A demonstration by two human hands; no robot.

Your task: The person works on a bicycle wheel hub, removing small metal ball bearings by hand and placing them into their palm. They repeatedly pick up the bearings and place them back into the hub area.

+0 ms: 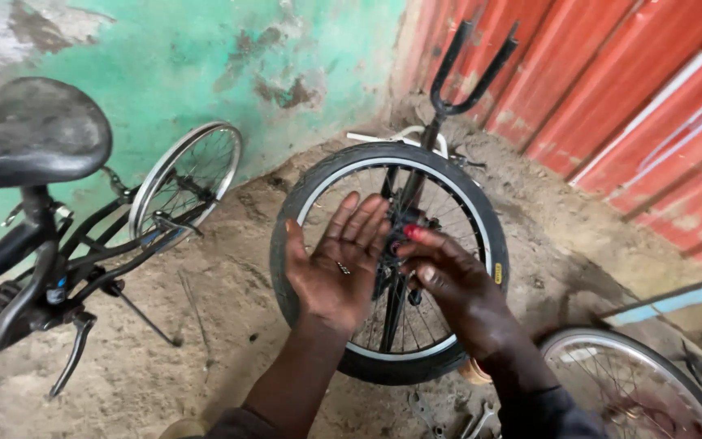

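While my left hand [336,272] lies flat and open with a tiny metal bit [343,267] on it, my right hand [448,280] fingertips pinch together by the wheel [481,219] hub.

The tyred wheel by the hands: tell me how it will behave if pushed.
The tyred wheel stands upright on dirt, so it would probably roll or topple sideways if freed. Its rubber tread likely grips. The right hand is at its hub; the left hand lies open, palm up.

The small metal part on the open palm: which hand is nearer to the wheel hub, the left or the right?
The right hand. Its fingertips reach to the wheel hub, while the left hand is held open beside it, palm up.
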